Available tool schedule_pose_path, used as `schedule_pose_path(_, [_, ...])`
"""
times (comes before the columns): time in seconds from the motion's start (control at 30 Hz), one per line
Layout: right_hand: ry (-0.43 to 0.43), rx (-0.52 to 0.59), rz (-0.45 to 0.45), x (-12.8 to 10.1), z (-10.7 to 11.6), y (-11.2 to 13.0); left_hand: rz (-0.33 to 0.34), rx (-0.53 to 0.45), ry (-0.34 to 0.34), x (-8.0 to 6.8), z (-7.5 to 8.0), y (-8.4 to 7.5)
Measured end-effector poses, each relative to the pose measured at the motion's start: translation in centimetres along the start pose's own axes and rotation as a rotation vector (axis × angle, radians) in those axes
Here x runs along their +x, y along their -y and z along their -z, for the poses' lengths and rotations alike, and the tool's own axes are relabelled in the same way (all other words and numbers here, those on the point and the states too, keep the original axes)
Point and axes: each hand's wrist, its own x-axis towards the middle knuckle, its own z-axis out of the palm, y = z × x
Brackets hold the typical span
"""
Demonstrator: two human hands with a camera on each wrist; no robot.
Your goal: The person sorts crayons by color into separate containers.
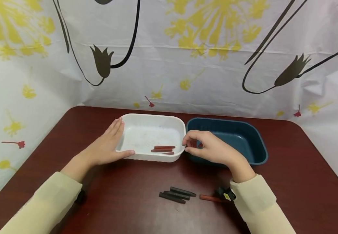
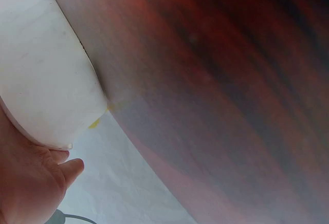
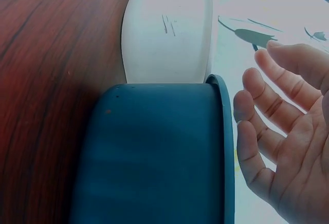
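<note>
My left hand (image 1: 114,139) rests flat against the left end of a white tray (image 1: 154,115), with straight fingers on the rim and the thumb along the front wall. Three red sticks (image 1: 163,149) lie inside that tray. Over the left rim of the blue tray (image 1: 230,120) my right hand (image 1: 188,143) has its fingers curled, and a red stick (image 1: 192,143) shows pinched between thumb and fingers. In the right wrist view the right hand (image 3: 288,131) hovers beside the blue tray (image 3: 154,152), and the stick is hidden there. The left wrist view has the left hand (image 2: 31,183) under the white tray (image 2: 41,70).
Three black sticks (image 1: 177,194) and one red stick (image 1: 208,197) lie on the dark red table (image 1: 128,208) near its front, by my right wrist. A flower-printed cloth (image 1: 186,65) closes off the back and sides. The two trays stand side by side.
</note>
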Motion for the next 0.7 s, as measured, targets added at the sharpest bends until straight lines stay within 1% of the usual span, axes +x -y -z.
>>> schedule_pose_path(0.27, [-0.011, -0.012, 0.004, -0.8, -0.2, -0.2, 0.001, 0.027, 0.014, 0.1, 0.1, 0.0])
schedule_pose_path(0.57, [-0.015, -0.042, 0.012, -1.8, -0.1, -0.1, 0.004, 0.026, 0.015, 0.0, 0.1, 0.0])
schedule_pose_path(0.7, [-0.017, -0.050, 0.002, -2.5, 0.0, 0.0, 0.001, 0.025, 0.014, 0.0, 0.1, 0.0])
